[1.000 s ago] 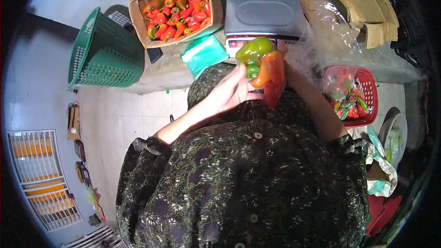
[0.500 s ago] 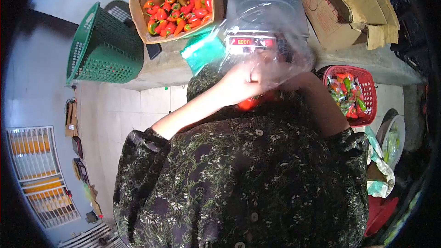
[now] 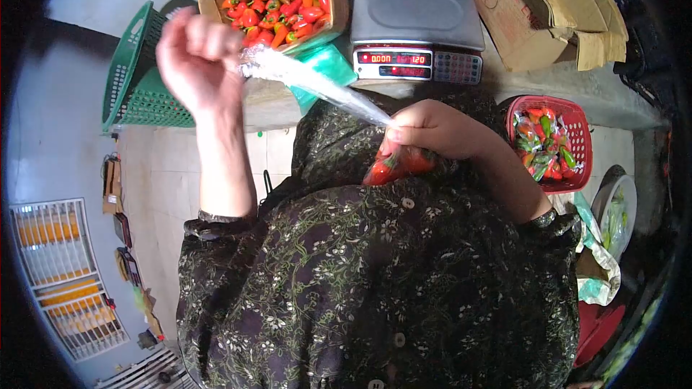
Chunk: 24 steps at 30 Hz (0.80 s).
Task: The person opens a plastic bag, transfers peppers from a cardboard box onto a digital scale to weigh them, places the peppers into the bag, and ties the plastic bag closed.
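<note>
A clear plastic bag is stretched between my hands, its neck (image 3: 324, 86) pulled into a long twisted strand. My left hand (image 3: 198, 65), raised at the upper left and slightly blurred, has its fingers curled round the far end of that strand. Close to my body, my right hand (image 3: 440, 130) pinches the bag just above its filled part. Red peppers (image 3: 396, 166) show through the plastic below the right fingers. Beyond the hands stands a digital scale (image 3: 418, 18) with a lit red display, and nothing lies on its pan.
A cardboard box of red peppers (image 3: 277, 11) sits behind my left hand, beside a green mesh basket (image 3: 133, 94). Green plastic (image 3: 321, 72) lies before the box. On the right are a red basket (image 3: 584, 148) of bagged peppers and a brown carton (image 3: 519, 21).
My left hand has swung up and left, drawing the loose bag into a taut strand. The right hand now grips beside the peppers, and the scale has come into full view.
</note>
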{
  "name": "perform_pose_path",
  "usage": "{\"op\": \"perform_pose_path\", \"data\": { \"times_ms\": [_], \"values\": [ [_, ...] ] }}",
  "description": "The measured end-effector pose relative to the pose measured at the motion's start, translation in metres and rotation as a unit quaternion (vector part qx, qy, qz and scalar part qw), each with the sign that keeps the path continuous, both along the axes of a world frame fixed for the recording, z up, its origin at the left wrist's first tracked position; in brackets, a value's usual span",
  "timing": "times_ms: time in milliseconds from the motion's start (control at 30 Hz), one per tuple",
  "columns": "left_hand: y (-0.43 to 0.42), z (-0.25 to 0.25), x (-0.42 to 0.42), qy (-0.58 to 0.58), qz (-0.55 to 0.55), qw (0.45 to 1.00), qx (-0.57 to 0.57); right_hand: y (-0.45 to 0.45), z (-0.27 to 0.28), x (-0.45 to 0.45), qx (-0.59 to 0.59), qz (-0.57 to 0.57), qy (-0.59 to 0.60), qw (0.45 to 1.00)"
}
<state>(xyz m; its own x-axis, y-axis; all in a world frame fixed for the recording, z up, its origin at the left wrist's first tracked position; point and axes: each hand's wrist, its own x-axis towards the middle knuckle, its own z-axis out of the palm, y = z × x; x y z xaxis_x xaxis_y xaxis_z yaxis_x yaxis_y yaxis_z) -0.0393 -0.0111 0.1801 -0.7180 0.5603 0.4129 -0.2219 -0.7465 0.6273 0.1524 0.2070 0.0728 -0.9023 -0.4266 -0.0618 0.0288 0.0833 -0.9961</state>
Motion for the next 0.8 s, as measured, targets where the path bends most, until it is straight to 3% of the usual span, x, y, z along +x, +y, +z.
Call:
{"op": "perform_pose_path", "data": {
  "times_ms": [33,67,100,133,200,267,333,367,467,500,600,700,800],
  "values": [
    [0.0,0.011,0.001,0.121,0.235,0.964,-0.016,0.001,-0.001,-0.001,0.009,-0.001,-0.01,1.0],
    [0.0,0.02,0.011,0.222,0.304,0.926,-0.018,0.001,0.0,-0.003,0.008,-0.007,-0.005,1.0],
    [0.005,0.021,0.028,0.366,0.342,0.854,-0.14,0.001,0.0,-0.005,0.009,-0.013,-0.002,1.0],
    [0.013,0.017,0.047,0.487,0.367,0.747,-0.266,-0.002,-0.002,-0.002,0.005,-0.013,-0.008,1.0],
    [0.048,0.014,0.085,0.803,0.207,0.47,-0.302,-0.013,-0.008,0.002,0.008,-0.052,0.033,0.998],
    [0.052,-0.027,0.099,0.799,0.174,0.479,-0.32,-0.013,-0.006,-0.001,0.035,-0.069,0.044,0.996],
    [0.045,-0.021,0.1,0.765,0.002,0.407,-0.498,-0.008,0.003,0.003,0.077,-0.068,0.008,0.995],
    [0.042,-0.019,0.099,0.731,-0.086,0.361,-0.573,-0.007,0.005,0.006,0.034,-0.072,-0.008,0.997],
    [0.025,-0.023,0.094,0.762,-0.043,0.484,-0.428,-0.01,0.011,0.013,-0.05,-0.082,0.023,0.995],
    [0.022,-0.02,0.096,0.775,-0.014,0.499,-0.387,-0.01,0.017,0.016,-0.05,-0.054,-0.018,0.997],
    [0.021,-0.012,0.102,0.812,0.032,0.492,-0.313,-0.012,0.034,0.018,-0.052,0.026,-0.095,0.994],
    [0.02,-0.003,0.103,0.845,0.065,0.446,-0.288,-0.014,0.038,0.013,-0.061,0.068,-0.077,0.993],
    [0.027,-0.002,0.095,0.845,0.061,0.469,-0.251,-0.017,0.034,0.009,-0.062,0.078,0.005,0.995]
  ]
}}
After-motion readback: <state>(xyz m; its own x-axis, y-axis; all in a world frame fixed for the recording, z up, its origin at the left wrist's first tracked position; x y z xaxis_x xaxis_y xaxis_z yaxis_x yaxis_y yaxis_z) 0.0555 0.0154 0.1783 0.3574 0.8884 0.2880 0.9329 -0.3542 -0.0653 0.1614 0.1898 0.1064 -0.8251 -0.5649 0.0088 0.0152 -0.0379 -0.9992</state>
